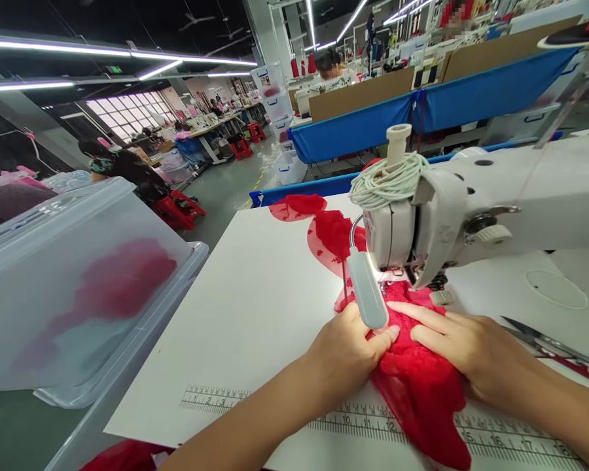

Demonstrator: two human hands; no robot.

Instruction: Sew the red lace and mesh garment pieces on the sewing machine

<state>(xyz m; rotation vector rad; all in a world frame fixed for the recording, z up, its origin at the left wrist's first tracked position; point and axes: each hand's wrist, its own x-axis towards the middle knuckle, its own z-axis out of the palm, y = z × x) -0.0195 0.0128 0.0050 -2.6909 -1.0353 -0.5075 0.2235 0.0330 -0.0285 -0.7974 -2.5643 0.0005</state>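
1. Position of the work: the red lace fabric point(422, 386) lies on the white table point(255, 307), directly under both your hands and at the foot of the sewing machine point(520, 196).
2. Long axis: the fabric runs from the near table edge, across the printed ruler point(211, 398), up between your hands to the needle area. From there it trails away to the far left. The lamp point(367, 291) covers the stretch in between, so whether this is one continuous piece cannot be confirmed.
3. Direction from the hands: the needle area sits just ahead of your fingertips, and the bulk of the fabric is gathered between your wrists and towards you.
4. Left hand point(346, 356): it rests on the fabric's left edge with the thumb laid flat on the lace. Its fingers are hidden, so I cannot tell whether they pinch anything.
5. Right hand point(464, 347): its fingers point(412, 313) are stretched out and pressed flat on the lace, gripping nothing. Its forefinger tip is the part of either hand nearest the needle area.
6. Count:
   - one machine
   - one lamp
   - one coil of white cord point(387, 183) on the machine head
   - one pair of scissors point(544, 340), well right of your right hand and untouched
   - one clear plastic bin point(63, 281) at the left, with blurred red and pale cloth inside
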